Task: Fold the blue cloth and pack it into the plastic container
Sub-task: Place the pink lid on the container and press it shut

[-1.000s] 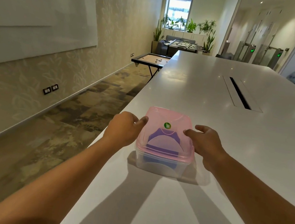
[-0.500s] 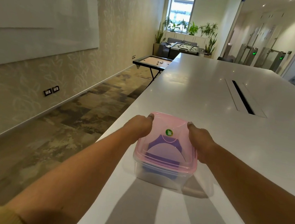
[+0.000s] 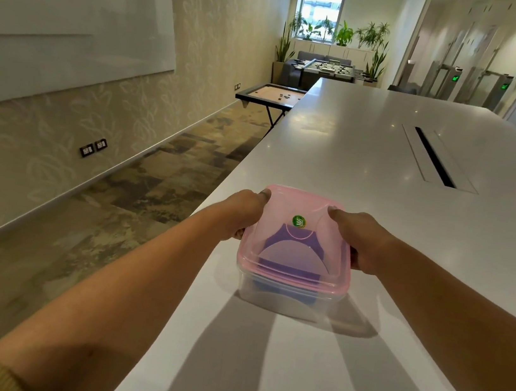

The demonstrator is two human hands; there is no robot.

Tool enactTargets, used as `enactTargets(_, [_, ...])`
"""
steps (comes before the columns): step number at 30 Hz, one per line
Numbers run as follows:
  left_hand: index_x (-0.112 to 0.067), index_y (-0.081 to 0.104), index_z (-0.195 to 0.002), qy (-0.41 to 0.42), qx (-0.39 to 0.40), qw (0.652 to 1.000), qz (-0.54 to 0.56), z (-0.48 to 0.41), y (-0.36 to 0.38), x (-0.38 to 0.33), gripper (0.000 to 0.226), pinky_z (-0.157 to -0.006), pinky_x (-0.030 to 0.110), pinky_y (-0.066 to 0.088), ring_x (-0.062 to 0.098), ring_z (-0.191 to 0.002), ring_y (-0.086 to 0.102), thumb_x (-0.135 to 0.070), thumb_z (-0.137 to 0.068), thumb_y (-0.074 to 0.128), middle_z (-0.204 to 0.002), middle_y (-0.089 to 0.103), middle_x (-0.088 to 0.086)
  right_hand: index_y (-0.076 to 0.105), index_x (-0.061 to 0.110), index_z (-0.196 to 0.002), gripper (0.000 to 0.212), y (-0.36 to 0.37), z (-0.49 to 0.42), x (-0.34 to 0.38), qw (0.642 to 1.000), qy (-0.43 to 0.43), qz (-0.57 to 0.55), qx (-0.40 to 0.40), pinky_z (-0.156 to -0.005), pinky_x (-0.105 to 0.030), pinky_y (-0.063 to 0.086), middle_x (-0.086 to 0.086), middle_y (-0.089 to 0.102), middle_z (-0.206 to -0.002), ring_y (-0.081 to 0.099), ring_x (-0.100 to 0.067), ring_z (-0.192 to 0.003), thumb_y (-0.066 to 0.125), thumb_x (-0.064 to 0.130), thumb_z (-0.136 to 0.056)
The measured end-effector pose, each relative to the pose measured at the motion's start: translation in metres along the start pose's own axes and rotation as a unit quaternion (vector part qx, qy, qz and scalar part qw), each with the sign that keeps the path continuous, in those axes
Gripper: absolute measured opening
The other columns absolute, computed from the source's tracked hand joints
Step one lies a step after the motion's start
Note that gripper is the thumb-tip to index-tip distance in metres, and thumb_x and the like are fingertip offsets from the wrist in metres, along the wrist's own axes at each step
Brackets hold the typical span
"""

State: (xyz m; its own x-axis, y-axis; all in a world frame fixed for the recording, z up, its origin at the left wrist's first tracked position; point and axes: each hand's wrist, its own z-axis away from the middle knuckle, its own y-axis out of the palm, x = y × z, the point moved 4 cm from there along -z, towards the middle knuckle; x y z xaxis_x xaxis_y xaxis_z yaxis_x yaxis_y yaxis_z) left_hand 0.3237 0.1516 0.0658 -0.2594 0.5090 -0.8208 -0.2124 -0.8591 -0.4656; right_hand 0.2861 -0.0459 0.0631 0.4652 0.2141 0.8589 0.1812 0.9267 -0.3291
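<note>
A: What's changed?

B: A second ago both hands were only nearing the lid; now the left hand and right hand clamp its two sides, fingers curled over the far corners. I'd judge they're pressing it shut.

A: And the cloth?

B: Folded, inside the box, between the fingers and under the lid (so packing looks almost done).

A: Orientation?

B: The box sits on the counter near its left edge, long axis running away from the person, skewed slightly.
</note>
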Motion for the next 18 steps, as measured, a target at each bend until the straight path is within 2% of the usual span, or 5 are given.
enactTargets(2, [-0.013,0.057,-0.112,0.006,-0.011,1.000,0.008,-0.0002,0.0017,0.0015,0.046,-0.058,0.030,0.049,0.024,-0.078,0.063,-0.048,-0.100,0.029,-0.102,0.065,0.010,0.055,0.015,-0.119,0.028,0.0018,-0.0016,-0.0014,1.000,-0.004,0.001,-0.002,-0.058,-0.037,0.053,-0.014,0.066,-0.109,0.064,-0.029,-0.079,0.046,0.036,-0.102])
enactTargets(8, [-0.014,0.055,-0.102,0.020,-0.038,0.999,0.022,0.0002,0.0034,0.0031,0.038,-0.053,0.025,0.043,0.017,-0.067,0.056,-0.044,-0.100,0.031,-0.086,0.059,0.003,0.060,0.014,-0.118,0.048,0.0035,-0.0065,-0.0097,0.999,-0.009,-0.041,-0.016,-0.089,-0.050,0.057,-0.015,0.069,-0.109,0.068,-0.037,-0.096,0.039,0.052,-0.099])
enactTargets(10, [-0.013,0.055,-0.103,0.022,-0.045,0.999,0.019,-0.0004,0.0036,0.0021,0.038,-0.053,0.025,0.042,0.016,-0.067,0.054,-0.043,-0.101,0.031,-0.087,0.059,0.003,0.060,0.014,-0.118,0.048,0.0031,-0.0077,-0.0101,0.999,-0.010,-0.040,-0.018,-0.088,-0.049,0.057,-0.016,0.069,-0.111,0.067,-0.037,-0.098,0.037,0.052,-0.100])
enactTargets(14, [-0.011,0.055,-0.108,0.015,-0.048,0.998,0.026,-0.0026,0.0039,0.0005,0.039,-0.071,0.032,0.045,0.019,-0.075,0.055,-0.042,-0.101,0.032,-0.100,0.059,0.008,0.058,0.013,-0.116,0.045,0.0026,-0.0084,-0.0078,0.999,-0.009,-0.028,-0.021,-0.075,-0.042,0.056,-0.016,0.067,-0.112,0.065,-0.036,-0.099,0.036,0.049,-0.101])
enactTargets(18, [-0.011,0.057,-0.108,0.002,-0.052,0.997,0.049,-0.0033,0.0044,0.0011,0.040,-0.070,0.032,0.047,0.021,-0.077,0.059,-0.045,-0.099,0.038,-0.105,0.064,0.010,0.058,0.015,-0.115,0.041,0.0008,-0.0072,-0.0061,0.999,-0.008,-0.025,-0.023,-0.076,-0.042,0.057,-0.015,0.068,-0.111,0.066,-0.034,-0.095,0.039,0.048,-0.100])
